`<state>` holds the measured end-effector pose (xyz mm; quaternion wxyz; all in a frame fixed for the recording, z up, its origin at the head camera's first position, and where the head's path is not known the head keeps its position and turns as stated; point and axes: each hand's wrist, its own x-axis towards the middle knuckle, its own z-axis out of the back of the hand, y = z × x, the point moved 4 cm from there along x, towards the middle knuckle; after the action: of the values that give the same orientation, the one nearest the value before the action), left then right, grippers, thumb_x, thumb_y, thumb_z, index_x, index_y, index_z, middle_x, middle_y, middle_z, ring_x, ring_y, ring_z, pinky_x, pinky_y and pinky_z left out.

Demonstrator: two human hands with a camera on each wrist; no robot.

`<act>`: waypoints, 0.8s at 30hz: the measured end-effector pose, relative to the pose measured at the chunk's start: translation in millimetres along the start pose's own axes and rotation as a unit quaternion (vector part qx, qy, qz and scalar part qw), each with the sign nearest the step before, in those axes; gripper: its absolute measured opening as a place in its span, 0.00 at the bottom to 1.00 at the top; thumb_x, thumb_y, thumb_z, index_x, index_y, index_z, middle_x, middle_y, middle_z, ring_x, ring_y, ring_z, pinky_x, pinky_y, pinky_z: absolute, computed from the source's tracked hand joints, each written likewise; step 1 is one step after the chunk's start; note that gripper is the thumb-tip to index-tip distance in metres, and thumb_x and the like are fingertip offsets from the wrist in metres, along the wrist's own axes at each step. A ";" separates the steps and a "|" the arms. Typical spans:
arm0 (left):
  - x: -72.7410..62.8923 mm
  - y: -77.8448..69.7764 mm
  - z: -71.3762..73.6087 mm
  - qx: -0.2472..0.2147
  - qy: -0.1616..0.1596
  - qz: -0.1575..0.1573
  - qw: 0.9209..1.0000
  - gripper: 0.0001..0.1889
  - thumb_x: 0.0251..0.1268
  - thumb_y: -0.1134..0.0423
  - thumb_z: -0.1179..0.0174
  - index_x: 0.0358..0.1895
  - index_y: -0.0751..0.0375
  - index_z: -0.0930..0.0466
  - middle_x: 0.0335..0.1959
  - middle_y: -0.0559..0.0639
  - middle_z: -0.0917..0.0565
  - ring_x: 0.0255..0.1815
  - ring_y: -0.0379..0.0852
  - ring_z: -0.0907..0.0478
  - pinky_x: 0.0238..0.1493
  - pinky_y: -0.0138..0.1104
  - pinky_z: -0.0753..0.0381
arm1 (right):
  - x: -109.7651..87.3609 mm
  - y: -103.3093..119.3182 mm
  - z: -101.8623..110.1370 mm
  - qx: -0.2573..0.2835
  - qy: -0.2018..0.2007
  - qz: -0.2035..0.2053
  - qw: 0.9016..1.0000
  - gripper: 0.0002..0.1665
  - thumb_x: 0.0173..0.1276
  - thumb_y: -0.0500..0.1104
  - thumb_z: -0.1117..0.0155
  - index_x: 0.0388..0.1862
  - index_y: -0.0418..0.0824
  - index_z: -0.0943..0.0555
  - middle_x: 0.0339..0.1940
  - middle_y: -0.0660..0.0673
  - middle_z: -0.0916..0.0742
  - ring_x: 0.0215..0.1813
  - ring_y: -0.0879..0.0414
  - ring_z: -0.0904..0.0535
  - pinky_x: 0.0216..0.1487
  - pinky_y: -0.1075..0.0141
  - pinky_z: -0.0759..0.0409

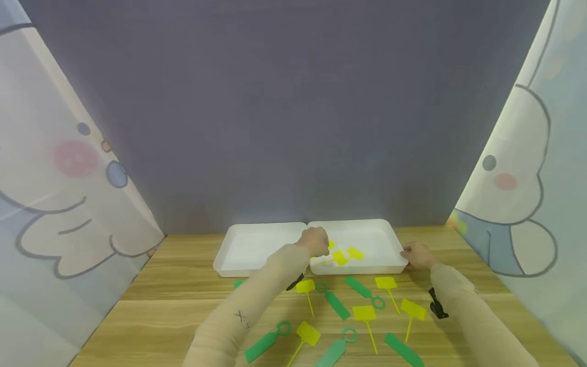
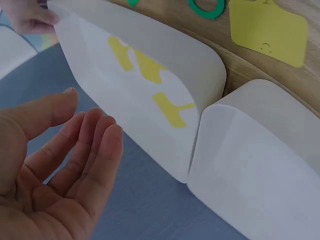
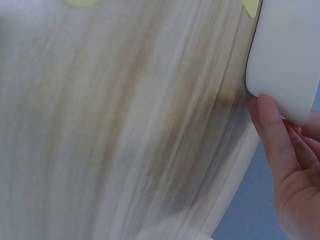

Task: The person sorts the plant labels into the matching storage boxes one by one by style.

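Over the inner side of the right-hand white tray [image 1: 371, 237], my left hand [image 1: 315, 241] hovers. Its fingers [image 2: 102, 160] are loosely bent, with a gap to the thumb and nothing held. Inside that tray lie yellow plant labels [image 1: 340, 258], flat and apart. My right hand [image 1: 418, 255] pinches the tray's near right corner; in the right wrist view its fingers [image 3: 275, 130] press the outer wall, and the thumb is partly hidden behind the rim.
A second white tray [image 1: 261, 244] abuts on the left. In front, on the wooden table [image 1: 183, 295], lie scattered yellow T-shaped labels [image 1: 364, 313] and green ring-ended tags [image 1: 337, 306]. A dark backdrop [image 1: 293, 112] stands behind, with cartoon-printed curtains [image 1: 69, 204] at both sides.
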<state>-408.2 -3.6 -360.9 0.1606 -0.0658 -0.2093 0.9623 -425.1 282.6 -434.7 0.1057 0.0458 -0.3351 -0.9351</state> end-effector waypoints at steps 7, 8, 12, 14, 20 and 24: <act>-22.9 -8.6 8.1 0.046 0.004 -0.033 0.998 0.11 0.51 0.67 0.37 0.40 0.61 0.17 0.43 0.50 0.16 0.47 0.52 0.21 0.49 0.38 0.22 | 1.6 -3.5 3.3 -0.002 -0.006 0.007 1.000 0.14 0.63 0.30 0.51 0.41 0.16 0.27 0.33 0.27 0.19 0.28 0.51 0.20 0.28 0.64 0.18; -26.0 -10.0 8.2 0.048 0.004 -0.036 0.998 0.11 0.51 0.67 0.37 0.40 0.61 0.17 0.42 0.50 0.16 0.47 0.52 0.21 0.49 0.38 0.22 | 1.7 -4.5 4.0 -0.001 -0.006 0.005 1.000 0.14 0.63 0.30 0.51 0.40 0.16 0.27 0.33 0.27 0.19 0.29 0.51 0.20 0.28 0.64 0.18; -39.5 -14.0 6.9 0.035 0.015 -0.045 0.998 0.10 0.52 0.66 0.37 0.39 0.62 0.17 0.42 0.50 0.16 0.46 0.52 0.21 0.48 0.39 0.21 | 1.8 -7.4 6.8 -0.008 -0.006 -0.002 1.000 0.14 0.63 0.30 0.51 0.40 0.16 0.27 0.32 0.28 0.18 0.29 0.52 0.20 0.28 0.64 0.18; -45.3 -15.8 4.3 0.027 0.023 -0.051 0.998 0.10 0.51 0.66 0.37 0.39 0.62 0.17 0.42 0.51 0.16 0.47 0.52 0.21 0.47 0.39 0.21 | 0.1 -9.8 9.0 -0.013 -0.010 -0.007 1.000 0.14 0.63 0.29 0.51 0.40 0.16 0.27 0.31 0.28 0.18 0.29 0.52 0.20 0.28 0.64 0.18; -58.1 -10.3 -7.6 0.027 0.043 -0.049 0.997 0.07 0.52 0.67 0.37 0.36 0.62 0.16 0.41 0.51 0.15 0.46 0.51 0.20 0.45 0.38 0.20 | -1.5 -14.0 12.2 -0.012 -0.014 -0.012 1.000 0.15 0.63 0.30 0.51 0.42 0.15 0.28 0.33 0.26 0.19 0.29 0.52 0.20 0.28 0.64 0.18; -59.0 2.0 -21.4 0.018 0.046 -0.030 0.998 0.05 0.50 0.65 0.35 0.23 0.61 0.18 0.26 0.46 0.16 0.27 0.41 0.22 0.27 0.29 0.24 | -2.9 -15.6 13.0 -0.011 -0.014 -0.020 1.000 0.17 0.63 0.30 0.51 0.44 0.15 0.28 0.34 0.25 0.19 0.29 0.53 0.20 0.28 0.65 0.18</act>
<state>-349.2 -17.1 -377.6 0.1999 -0.1004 -0.1858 0.9568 -426.9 303.0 -434.5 0.0824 0.0378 -0.3255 -0.9412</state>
